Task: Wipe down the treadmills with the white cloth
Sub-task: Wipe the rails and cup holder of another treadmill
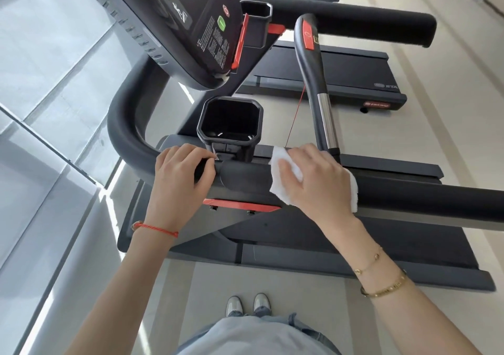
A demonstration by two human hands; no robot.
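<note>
Left hand (182, 176): fingers curled around the padded black treadmill handrail (245, 176), frame centre-left.
Soft white folded cloth (286, 180): centre-right, draped on the rail; judged light, limp, best pressed flat.
Right hand (317, 176): fingers spread, pinning the cloth.

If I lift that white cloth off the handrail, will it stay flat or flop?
The white cloth would probably flop: it drapes and bends over the rounded black handrail under the right hand. It looks thick and fluffy, so likely light and not slippery. It seems unlikely to roll or tip.
</note>
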